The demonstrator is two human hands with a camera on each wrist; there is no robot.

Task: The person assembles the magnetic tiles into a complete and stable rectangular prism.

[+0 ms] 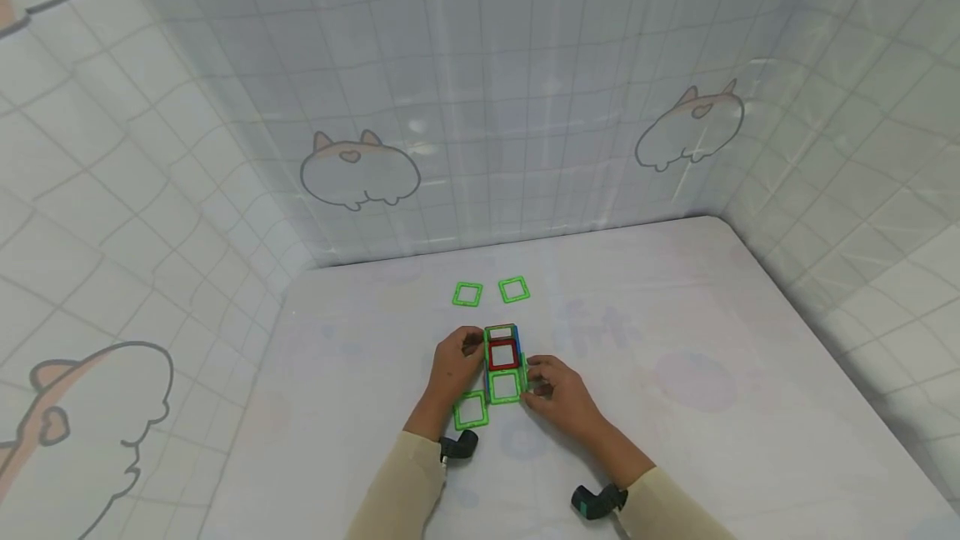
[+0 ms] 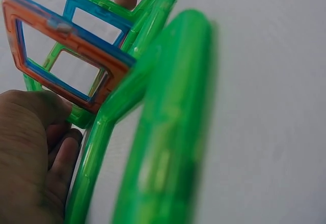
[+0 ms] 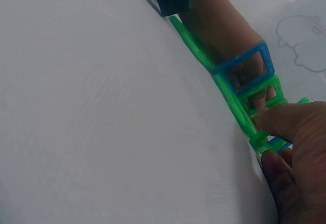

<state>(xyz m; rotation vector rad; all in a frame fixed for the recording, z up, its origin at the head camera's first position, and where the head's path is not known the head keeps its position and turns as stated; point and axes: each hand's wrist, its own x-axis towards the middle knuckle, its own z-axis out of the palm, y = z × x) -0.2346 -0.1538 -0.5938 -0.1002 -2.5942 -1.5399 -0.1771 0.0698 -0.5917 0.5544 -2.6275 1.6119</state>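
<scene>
A small structure of square magnetic tiles stands between both hands in the head view, with a red tile in its middle and a green tile at the near end. My left hand pinches the green edge at its far left; the thumb and curled fingers show beside an orange-red tile in the left wrist view. On the other side, my right hand pinches a green tile at the structure's right, thumb and fingers at its edge. A blue tile stands upright in the right wrist view.
A loose green tile lies by the left wrist, against the structure's near left corner. Farther back on the white table lie two more green tiles, one at left and another at right. Patterned curtains surround the table's back and sides.
</scene>
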